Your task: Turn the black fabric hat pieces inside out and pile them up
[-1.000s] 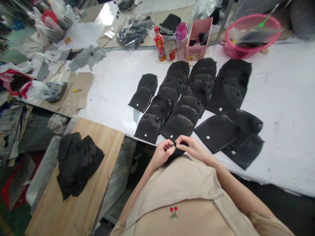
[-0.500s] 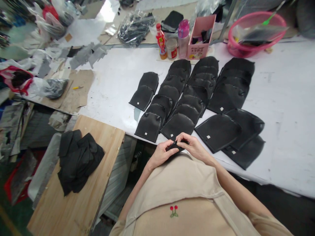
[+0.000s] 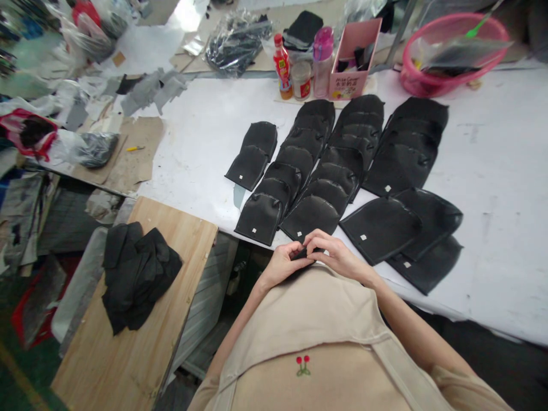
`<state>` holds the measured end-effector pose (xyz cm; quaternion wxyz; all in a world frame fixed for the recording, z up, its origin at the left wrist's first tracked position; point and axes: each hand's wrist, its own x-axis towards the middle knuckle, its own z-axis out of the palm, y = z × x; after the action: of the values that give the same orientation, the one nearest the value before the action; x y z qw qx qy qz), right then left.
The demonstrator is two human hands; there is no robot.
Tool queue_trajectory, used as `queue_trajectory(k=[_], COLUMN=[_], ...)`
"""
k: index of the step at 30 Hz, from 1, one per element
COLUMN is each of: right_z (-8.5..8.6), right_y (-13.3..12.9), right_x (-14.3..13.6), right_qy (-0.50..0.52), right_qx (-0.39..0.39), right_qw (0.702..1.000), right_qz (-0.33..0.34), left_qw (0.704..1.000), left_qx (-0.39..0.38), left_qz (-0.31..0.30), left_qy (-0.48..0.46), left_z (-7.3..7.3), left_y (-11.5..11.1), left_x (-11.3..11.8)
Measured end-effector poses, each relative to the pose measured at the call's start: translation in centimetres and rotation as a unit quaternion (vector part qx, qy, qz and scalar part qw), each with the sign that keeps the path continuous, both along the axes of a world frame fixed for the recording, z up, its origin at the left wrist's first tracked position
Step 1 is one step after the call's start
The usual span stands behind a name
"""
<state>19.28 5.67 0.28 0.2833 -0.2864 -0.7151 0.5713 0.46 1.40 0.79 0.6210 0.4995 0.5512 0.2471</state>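
Note:
Close against my apron, my left hand [image 3: 281,266] pinches a black leather-like piece [image 3: 301,254], mostly hidden by fingers and apron. My right hand [image 3: 334,251] grips the same piece from the other side, fingertips meeting the left hand's. Just beyond lie overlapping rows of flat black pieces [image 3: 314,214] with one rounded end, some with a small white square near the straight edge. To the right of my hands, a loose group of similar black pieces [image 3: 381,225] overlaps on the white table.
A wooden board [image 3: 128,365] at left carries crumpled black cloth [image 3: 139,274]. Along the back of the white table [image 3: 492,188] stand a red-labelled bottle [image 3: 282,65], a jar [image 3: 301,80], a pink-lidded bottle [image 3: 322,63], a pink box [image 3: 349,85] and a pink basin [image 3: 428,85].
The view has shifted slightly. Both hands stay in nearly the same place on the black piece, with the right fingers a little more arched.

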Motion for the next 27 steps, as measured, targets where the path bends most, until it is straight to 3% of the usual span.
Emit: queue_trajectory(k=[4,11,27], right_z=[-0.7,-1.5,-1.5], right_y=[-0.4,-0.7,-0.3], right_x=[-0.4,-0.4,-0.2], right_qy=[0.029,0.027,0.000], right_qx=[-0.035,-0.076,-0.107], right_qw=[0.998,0.993,0.990], right_qz=[-0.053,-0.084,-0.092], left_qw=[0.998,0.990,0.989], left_qx=[0.050,0.110,0.119], left_qz=[-0.034,-0.072,-0.056], left_qy=[0.028,0.043,0.064], left_z=[-0.3,0.1,0.3], left_y=[0.1,0.4,0.2], left_x=[-0.3,-0.9,-0.8])
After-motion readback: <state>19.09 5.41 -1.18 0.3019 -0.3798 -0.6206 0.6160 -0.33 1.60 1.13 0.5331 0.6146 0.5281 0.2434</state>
